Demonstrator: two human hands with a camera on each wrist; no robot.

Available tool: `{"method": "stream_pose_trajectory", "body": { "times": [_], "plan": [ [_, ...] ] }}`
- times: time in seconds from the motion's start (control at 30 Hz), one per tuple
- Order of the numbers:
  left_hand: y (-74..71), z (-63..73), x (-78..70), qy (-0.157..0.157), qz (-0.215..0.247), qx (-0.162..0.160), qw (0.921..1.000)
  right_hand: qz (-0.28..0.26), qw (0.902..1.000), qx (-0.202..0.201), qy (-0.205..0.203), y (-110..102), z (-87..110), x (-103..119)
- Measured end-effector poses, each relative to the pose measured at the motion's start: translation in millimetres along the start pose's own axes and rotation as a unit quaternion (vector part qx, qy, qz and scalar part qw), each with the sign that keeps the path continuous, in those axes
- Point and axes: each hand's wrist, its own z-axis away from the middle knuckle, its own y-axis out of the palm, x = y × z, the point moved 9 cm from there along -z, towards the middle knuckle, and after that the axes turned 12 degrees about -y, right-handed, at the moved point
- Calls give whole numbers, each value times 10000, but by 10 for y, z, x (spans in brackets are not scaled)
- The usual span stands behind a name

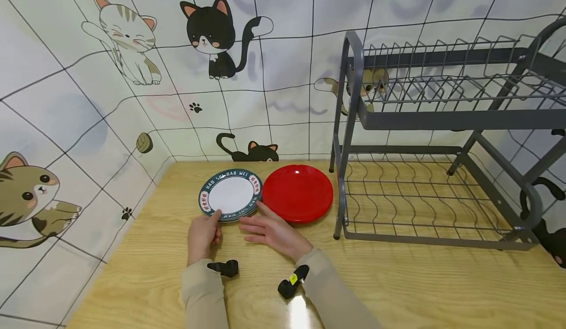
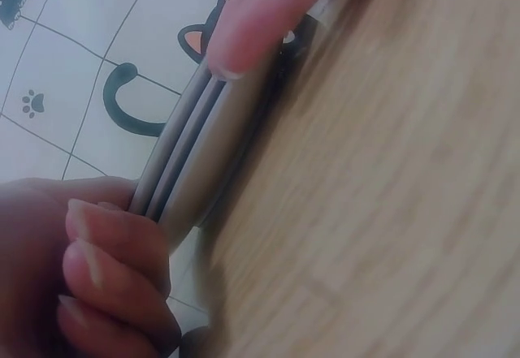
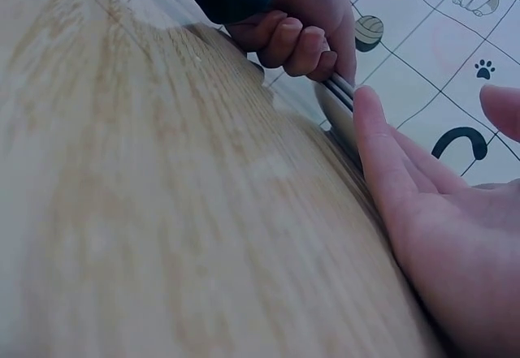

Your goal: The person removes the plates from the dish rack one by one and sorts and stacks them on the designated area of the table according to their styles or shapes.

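A white plate with a teal lettered rim (image 1: 233, 194) lies on top of a small stack at the back left of the table. My left hand (image 1: 204, 235) pinches its front-left edge, thumb over the rim and the other fingers curled below. Layered plate edges (image 2: 166, 159) show beside those fingers in the left wrist view. My right hand (image 1: 278, 234) is spread with straight fingers at the stack's front-right edge, holding nothing. One right fingertip (image 2: 231, 53) touches the layered edge from the far side. Just right of the stack sits a red plate (image 1: 297, 194).
A grey two-tier dish rack (image 1: 353, 118) stands on the right of the wooden table (image 1: 146, 275), its near leg close to the red plate. Tiled walls (image 1: 287, 108) with cat drawings close off the back and left.
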Motion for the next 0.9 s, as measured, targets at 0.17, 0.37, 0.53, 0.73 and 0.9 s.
{"method": "stream_pose_trajectory", "body": {
  "times": [0.17, 0.37, 0.53, 0.73, 0.9],
  "plan": [
    [26, -11, 32, -161, 138, 158, 9997, 56, 10000, 53, 2, 14, -7, -23],
    [53, -55, -4, -78, 530, 225, 9983, 395, 9989, 250, -103, 15, 13, 38],
    [-131, -62, -37, 59, 1326, -161, 9910, 452, 9986, 162, -226, 50, 65, 120],
    [-293, 127, -318, 730, 1190, -458, 9892, 1964, 9799, 218, -286, 279, 200, 398],
    [-355, 370, -574, 1309, 957, -762, 9838, 5533, 8318, 148, -431, 590, 575, 1066]
  ]
}}
